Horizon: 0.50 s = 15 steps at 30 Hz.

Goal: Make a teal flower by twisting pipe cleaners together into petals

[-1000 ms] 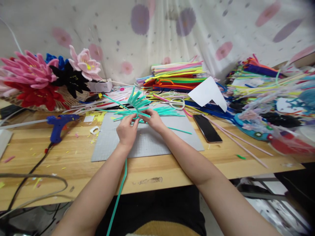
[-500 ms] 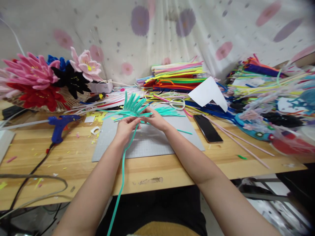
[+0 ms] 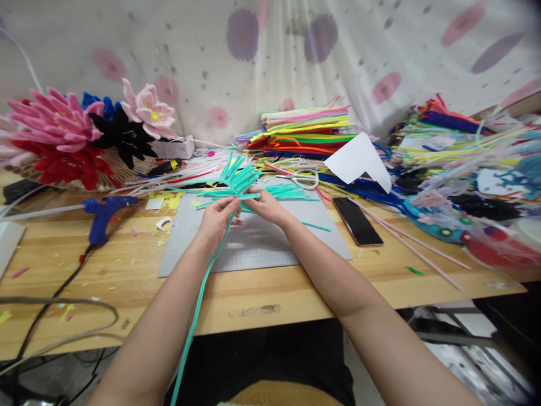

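Over a grey cutting mat (image 3: 249, 248), both my hands are closed on a fan of teal pipe cleaners (image 3: 239, 173). My left hand (image 3: 218, 223) pinches the base of the fan with thumb and fingers. A long teal pipe cleaner (image 3: 198, 304) trails from that grip down past the table edge. My right hand (image 3: 267, 205) grips the fan's right side, near a short piece that points right; its fingertips are partly hidden. Behind my right hand, a loose pile of cut teal pipe cleaners (image 3: 291, 192) lies on the mat.
A blue glue gun (image 3: 101, 217) with its cord lies left, below pipe-cleaner flowers (image 3: 54, 124). Scissors (image 3: 305, 179) and stacked coloured pipe cleaners (image 3: 304, 135) are behind the mat. A phone (image 3: 357, 221) and pink pipe cleaners (image 3: 416, 248) lie right, beside a white paper piece (image 3: 359, 160).
The teal fan has turned slightly to the right and its strips stand closer together. The long trailing pipe cleaner has swung to the left. Both hands keep their grip.
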### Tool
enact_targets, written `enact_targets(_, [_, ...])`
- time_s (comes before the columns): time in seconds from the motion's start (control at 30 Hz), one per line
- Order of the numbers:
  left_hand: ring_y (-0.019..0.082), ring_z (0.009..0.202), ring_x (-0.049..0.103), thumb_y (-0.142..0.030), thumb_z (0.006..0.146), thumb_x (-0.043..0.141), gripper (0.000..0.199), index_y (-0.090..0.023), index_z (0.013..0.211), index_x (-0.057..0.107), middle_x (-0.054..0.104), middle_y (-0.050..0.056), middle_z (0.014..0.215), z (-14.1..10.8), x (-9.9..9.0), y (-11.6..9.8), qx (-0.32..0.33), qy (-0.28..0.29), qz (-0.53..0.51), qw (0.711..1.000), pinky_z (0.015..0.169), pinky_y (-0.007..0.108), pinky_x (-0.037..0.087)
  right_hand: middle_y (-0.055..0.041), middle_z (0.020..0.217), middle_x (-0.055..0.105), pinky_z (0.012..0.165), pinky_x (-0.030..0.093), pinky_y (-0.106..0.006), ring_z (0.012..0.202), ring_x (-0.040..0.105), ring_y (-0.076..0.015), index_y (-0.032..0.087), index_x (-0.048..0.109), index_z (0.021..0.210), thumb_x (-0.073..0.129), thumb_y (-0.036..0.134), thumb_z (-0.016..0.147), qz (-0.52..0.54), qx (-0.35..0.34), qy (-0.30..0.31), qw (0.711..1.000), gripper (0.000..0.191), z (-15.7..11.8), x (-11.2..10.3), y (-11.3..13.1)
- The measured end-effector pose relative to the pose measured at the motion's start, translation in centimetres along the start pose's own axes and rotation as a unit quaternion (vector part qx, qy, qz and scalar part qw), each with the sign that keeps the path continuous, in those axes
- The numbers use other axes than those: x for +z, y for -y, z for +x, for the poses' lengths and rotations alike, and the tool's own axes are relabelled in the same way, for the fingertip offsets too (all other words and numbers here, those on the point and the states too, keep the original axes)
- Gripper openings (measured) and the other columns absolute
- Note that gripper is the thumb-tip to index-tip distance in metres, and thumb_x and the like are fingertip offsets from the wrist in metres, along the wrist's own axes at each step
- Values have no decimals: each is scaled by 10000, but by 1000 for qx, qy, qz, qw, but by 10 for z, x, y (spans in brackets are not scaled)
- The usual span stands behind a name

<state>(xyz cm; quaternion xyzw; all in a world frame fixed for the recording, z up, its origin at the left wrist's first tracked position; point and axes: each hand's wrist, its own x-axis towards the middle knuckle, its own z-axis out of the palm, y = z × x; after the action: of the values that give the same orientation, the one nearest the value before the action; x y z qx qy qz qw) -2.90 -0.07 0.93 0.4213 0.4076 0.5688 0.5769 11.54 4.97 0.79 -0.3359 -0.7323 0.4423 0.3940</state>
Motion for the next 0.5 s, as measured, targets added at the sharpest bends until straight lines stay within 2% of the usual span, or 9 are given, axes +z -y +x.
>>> enact_targets(0.13, [87,521,505,-392,499,788,337,-145,697,669,562,-24,588,3,0,3,19,-39,28,999,498,256,492,-25,793,632,749,408,-272,803,562,-161,141,645,791,558,386,756,-94,3,-12,996,263,-2,1,2])
enact_targets(0.3, [98,546,532,-408,499,778,356,-140,683,634,561,-23,597,3,1,0,47,-130,22,990,539,263,491,-43,783,638,720,380,-256,775,551,-149,153,668,772,428,383,868,-189,-52,-7,981,346,-1,-7,10])
enact_targets(0.4, [92,553,542,-389,513,768,357,-153,707,581,551,-39,618,6,-2,2,47,-166,21,985,558,259,501,-33,750,628,701,359,-250,749,524,-141,168,673,759,534,427,816,-230,-82,9,970,299,-1,-13,15])
enact_targets(0.5, [91,561,557,-366,565,736,327,-170,728,531,550,-47,654,11,-6,8,61,-189,20,980,553,249,503,-30,760,625,655,339,-241,722,506,-134,171,677,799,594,464,767,-239,-67,28,968,307,-3,-16,17])
